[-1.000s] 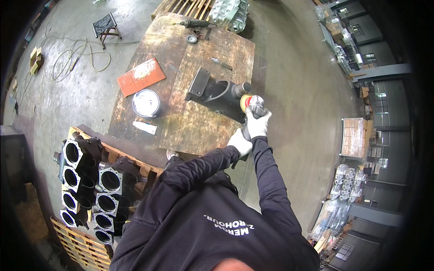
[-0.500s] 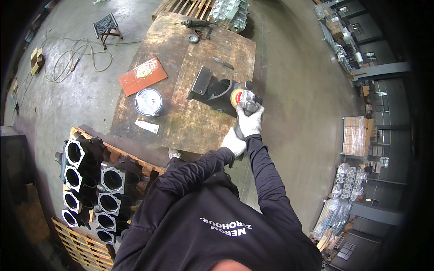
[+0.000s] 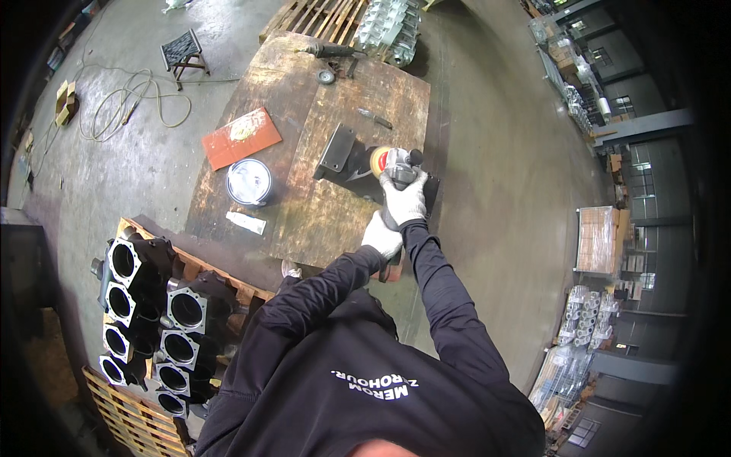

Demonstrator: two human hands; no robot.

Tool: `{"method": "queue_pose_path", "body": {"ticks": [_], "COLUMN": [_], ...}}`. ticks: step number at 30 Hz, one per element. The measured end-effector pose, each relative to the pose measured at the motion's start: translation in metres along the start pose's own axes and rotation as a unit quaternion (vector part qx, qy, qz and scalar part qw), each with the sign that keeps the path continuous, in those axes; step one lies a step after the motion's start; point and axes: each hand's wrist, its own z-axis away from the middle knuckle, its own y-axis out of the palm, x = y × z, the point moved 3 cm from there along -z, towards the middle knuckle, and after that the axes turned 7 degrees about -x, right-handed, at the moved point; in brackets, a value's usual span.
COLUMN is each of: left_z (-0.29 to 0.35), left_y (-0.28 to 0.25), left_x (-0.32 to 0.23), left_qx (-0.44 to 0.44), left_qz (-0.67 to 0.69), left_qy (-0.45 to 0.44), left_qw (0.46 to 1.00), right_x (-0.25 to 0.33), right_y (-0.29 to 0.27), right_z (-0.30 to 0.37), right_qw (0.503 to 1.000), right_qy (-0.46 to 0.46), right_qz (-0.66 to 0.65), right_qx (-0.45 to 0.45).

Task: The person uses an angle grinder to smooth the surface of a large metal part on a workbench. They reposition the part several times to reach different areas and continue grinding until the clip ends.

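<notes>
My right hand (image 3: 405,198), in a white work glove, is closed around the head end of an angle grinder (image 3: 397,174). Behind it my left hand (image 3: 382,234), gloved too, grips the grinder's body near the table's front edge. The grinder's yellow disc with a red centre (image 3: 380,161) lies over a dark metal casting (image 3: 362,181) and appears to touch it. A flat flange plate (image 3: 337,147) with holes forms the casting's left end. Grinder and hands hide much of the casting's right part.
On the worn wooden table (image 3: 293,221) are a round tin (image 3: 249,182), a white tube (image 3: 246,222), a reddish board (image 3: 242,137) with pale paste, a knife (image 3: 375,118) and another power tool (image 3: 331,50). Several dark castings (image 3: 186,308) stand on a pallet at left. A stool (image 3: 181,52) stands beyond.
Both hands have moved the grinder left along the casting, so its disc now covers the casting's middle opening. The view has shifted slightly.
</notes>
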Motion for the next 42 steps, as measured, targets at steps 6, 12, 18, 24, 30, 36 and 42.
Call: {"method": "queue_pose_path", "body": {"ticks": [6,12,18,24,30,36,42], "left_z": [-0.014,-0.008,-0.003,-0.009,-0.009,-0.011,-0.022], "left_y": [0.009,0.002,-0.003,-0.007,-0.01,-0.012,-0.01], "left_x": [0.015,-0.003,-0.022,-0.03,-0.048,-0.056,-0.05], "left_qx": [-0.016,-0.035,-0.032,-0.018,-0.006,-0.007,-0.017], "left_qz": [0.029,0.027,0.023,0.047,0.013,0.072,-0.014], "left_qy": [0.01,0.012,0.018,0.005,-0.004,0.02,0.018], "left_qw": [0.999,0.999,0.999,0.999,1.0,0.997,1.0], "right_x": [0.011,0.009,0.01,0.022,0.026,0.025,0.025], "right_y": [-0.006,0.001,-0.001,0.001,-0.002,0.003,0.001], "right_z": [-0.006,-0.011,-0.013,-0.012,-0.019,-0.021,-0.032], "right_qw": [0.999,0.998,0.998,0.999,1.0,0.999,0.998], "right_qy": [-0.025,-0.037,-0.028,0.002,-0.021,0.017,-0.049], "right_qz": [0.043,0.044,0.061,0.015,0.012,0.032,-0.012], "right_qx": [-0.013,0.005,-0.012,0.036,-0.004,0.023,-0.041]}}
